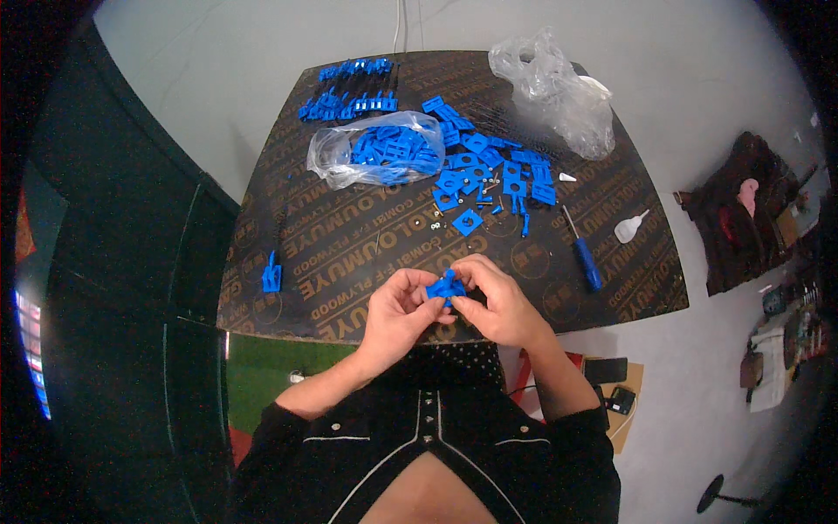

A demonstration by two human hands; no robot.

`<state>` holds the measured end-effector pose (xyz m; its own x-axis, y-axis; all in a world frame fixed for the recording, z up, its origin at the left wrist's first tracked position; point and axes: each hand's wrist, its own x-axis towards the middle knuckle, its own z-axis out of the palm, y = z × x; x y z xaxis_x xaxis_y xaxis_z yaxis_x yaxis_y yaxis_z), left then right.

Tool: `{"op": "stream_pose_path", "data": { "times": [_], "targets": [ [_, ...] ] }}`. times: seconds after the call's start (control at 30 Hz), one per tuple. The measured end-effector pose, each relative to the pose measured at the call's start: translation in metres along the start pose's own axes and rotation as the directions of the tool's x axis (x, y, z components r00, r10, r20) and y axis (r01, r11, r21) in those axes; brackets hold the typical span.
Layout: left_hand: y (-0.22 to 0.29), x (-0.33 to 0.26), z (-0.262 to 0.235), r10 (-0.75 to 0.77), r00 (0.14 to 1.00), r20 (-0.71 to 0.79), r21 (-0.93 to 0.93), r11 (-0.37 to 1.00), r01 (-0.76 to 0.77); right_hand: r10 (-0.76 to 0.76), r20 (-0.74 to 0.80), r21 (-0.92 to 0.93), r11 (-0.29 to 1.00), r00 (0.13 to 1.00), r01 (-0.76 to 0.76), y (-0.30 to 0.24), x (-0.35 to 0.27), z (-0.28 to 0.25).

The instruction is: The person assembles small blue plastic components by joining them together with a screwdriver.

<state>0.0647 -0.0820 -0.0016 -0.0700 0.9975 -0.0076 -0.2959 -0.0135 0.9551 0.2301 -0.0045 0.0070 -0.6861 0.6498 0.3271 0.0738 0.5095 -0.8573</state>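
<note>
Head view: pinched the blue part (447, 287) between left hand (400, 307) and right hand (497, 302), judged it light, stiff, perhaps slick, best held by its edges.

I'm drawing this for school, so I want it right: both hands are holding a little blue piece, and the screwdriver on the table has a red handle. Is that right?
Not quite: the screwdriver on the table has a blue handle, not a red one, as the head view shows. The left hand and right hand are indeed holding a little blue piece.
</note>
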Motion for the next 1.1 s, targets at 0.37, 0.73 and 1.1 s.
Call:
{"op": "stream_pose_path", "data": {
  "times": [0.37,0.73,1.1],
  "targets": [
    [-0.002,-0.004,0.003,0.118,0.992,0.037,0.068,0.990,-0.120,-0.124,-0.022,-0.069,0.990,0.992,0.122,-0.002,0.000,-0.001],
    [-0.010,0.001,0.000,0.182,0.982,0.048,0.175,0.967,-0.187,-0.157,-0.026,-0.143,0.978,0.987,0.151,0.008,0.001,0.002],
    [-0.010,0.000,0.001,0.317,0.946,0.067,0.172,0.930,-0.324,-0.225,-0.052,-0.119,0.969,0.973,0.217,0.007,0.000,-0.001]
  ]
}}
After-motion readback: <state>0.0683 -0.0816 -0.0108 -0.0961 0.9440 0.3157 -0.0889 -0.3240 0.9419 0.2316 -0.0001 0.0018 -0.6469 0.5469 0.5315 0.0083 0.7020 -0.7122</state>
